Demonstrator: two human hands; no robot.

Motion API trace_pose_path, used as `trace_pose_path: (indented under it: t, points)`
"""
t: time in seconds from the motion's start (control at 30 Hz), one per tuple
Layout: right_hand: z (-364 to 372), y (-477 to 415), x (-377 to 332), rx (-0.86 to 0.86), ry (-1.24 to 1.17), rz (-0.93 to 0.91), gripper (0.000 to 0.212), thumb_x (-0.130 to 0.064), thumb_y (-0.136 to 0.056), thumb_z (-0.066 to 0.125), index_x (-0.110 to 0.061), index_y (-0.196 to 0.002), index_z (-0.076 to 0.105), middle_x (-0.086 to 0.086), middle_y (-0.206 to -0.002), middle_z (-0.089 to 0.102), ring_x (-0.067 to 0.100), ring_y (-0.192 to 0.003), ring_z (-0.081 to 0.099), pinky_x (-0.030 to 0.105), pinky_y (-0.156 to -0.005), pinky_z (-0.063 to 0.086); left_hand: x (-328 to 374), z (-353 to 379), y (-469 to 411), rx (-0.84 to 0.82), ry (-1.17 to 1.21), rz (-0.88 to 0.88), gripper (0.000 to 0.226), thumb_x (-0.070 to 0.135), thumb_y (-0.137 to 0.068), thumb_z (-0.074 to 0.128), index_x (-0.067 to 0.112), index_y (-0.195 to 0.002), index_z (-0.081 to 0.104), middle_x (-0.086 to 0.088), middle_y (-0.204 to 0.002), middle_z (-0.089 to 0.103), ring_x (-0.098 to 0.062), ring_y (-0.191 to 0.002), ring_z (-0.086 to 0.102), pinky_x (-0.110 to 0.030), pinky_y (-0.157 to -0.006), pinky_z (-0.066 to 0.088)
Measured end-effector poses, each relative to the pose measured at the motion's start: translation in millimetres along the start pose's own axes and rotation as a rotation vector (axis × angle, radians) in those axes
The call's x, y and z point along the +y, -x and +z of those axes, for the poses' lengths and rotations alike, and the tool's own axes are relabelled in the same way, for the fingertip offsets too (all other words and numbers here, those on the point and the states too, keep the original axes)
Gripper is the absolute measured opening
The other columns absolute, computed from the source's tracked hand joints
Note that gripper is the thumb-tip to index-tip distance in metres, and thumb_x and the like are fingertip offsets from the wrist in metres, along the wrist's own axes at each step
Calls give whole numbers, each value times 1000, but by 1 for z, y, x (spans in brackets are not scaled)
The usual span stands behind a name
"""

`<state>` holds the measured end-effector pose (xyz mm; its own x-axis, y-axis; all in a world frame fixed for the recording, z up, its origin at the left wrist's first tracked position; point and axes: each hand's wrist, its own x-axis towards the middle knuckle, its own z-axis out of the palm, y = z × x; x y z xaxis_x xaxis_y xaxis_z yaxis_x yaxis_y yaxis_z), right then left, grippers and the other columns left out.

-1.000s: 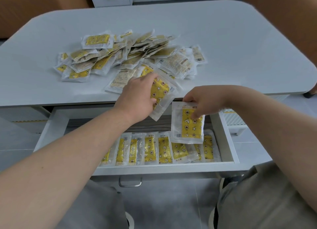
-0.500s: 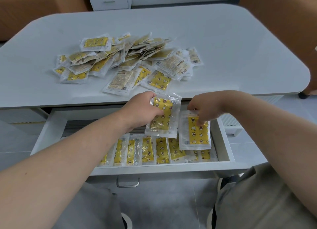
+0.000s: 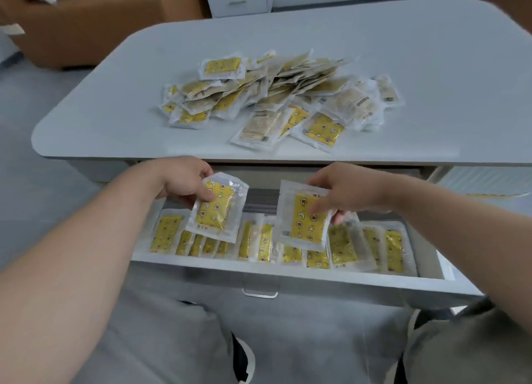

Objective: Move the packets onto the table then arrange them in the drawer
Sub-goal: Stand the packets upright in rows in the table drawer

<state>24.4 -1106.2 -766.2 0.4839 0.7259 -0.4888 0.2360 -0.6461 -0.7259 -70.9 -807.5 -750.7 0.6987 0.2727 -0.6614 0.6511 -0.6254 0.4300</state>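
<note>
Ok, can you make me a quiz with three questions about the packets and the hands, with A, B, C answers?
1. Where is the big loose pile of packets?
A. on the table
B. on the floor
C. in the brown box

2. What colour is the printed part of the packets?
A. blue
B. yellow
C. red

3. What is the drawer like?
A. shut
B. pulled out, packets in a row
C. pulled out, nothing inside

Answers: A, the pile lies on the table. B, the left hand and right hand each hold a yellow packet. C is wrong, B is right: packets stand side by side inside.
</note>
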Motion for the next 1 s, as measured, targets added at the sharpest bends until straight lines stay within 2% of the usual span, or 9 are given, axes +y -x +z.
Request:
trace_pose_path:
  t: [0.13,0.23,0.33,0.5,0.67,0.73,0.83,0.9,1.0]
  points:
    - [36,-18,-15,119,-1,-24,32,-23,-90,77,-22,-117,61,-2,-92,75,19,-69,74,30,-64,62,-61,-19,-5,99,-70,-125,24,0,-90,70,7,-110,61,-14,-92,72,-25,-77,70,-35,-66,61]
    - [48,-24,-22,177,52,-44,26,-27,-92,75,-22,-115,65,-1,-86,74,22,-73,72,36,-67,64,-88,-21,-6,126,-62,-140,25,1,-90,70,7,-113,61,-14,-96,72,-27,-82,70,-37,-70,60]
    - [45,-22,-27,212,103,-49,20,-26,-94,72,-21,-112,67,1,-88,73,15,-64,65,31,-63,58,-97,-17,-6,148,-39,-100,23,2,-90,70,10,-110,61,-13,-99,72,-28,-87,71,-40,-77,61]
    - [44,-29,-35,302,62,-25,20,-24,-95,70,-23,-114,67,-6,-87,74,3,-62,66,21,-60,50,-106,1,-12,178,-179,-23,20,12,-89,74,17,-102,59,-7,-100,68,-26,-88,70,-37,-73,60]
    - [66,-47,-46,297,22,-14,37,-23,-96,67,-19,-132,60,0,-106,69,9,-69,61,21,-59,46,-120,8,-20,225,-461,-50,50,25,-88,75,14,-132,55,-7,-127,61,-26,-112,61,-34,-89,51]
    - [75,-56,-51,271,0,-6,30,-24,-98,63,-19,-127,62,7,-103,72,14,-65,60,25,-55,49,-121,7,-19,240,-514,-82,59,30,-84,79,14,-134,52,-9,-130,60,-27,-111,60,-32,-86,51]
    - [89,-71,-62,235,-32,5,17,-24,-100,60,-17,-115,65,12,-100,74,18,-70,63,30,-59,55,-117,8,-16,216,-549,-158,70,38,-78,84,14,-134,50,-9,-122,60,-25,-89,65,-31,-68,55]
    - [98,-82,-68,213,-52,16,18,-25,-100,60,-16,-114,64,14,-101,73,20,-73,64,32,-62,56,-115,9,-16,214,-584,-174,79,42,-76,85,14,-138,46,-10,-126,57,-26,-93,64,-32,-73,57]
    - [113,-100,-79,188,-61,9,24,-26,-100,61,-15,-121,63,12,-100,72,17,-70,63,27,-57,52,-115,7,-18,226,-601,-153,86,44,-74,86,14,-141,43,-10,-131,54,-29,-108,61,-35,-81,55]
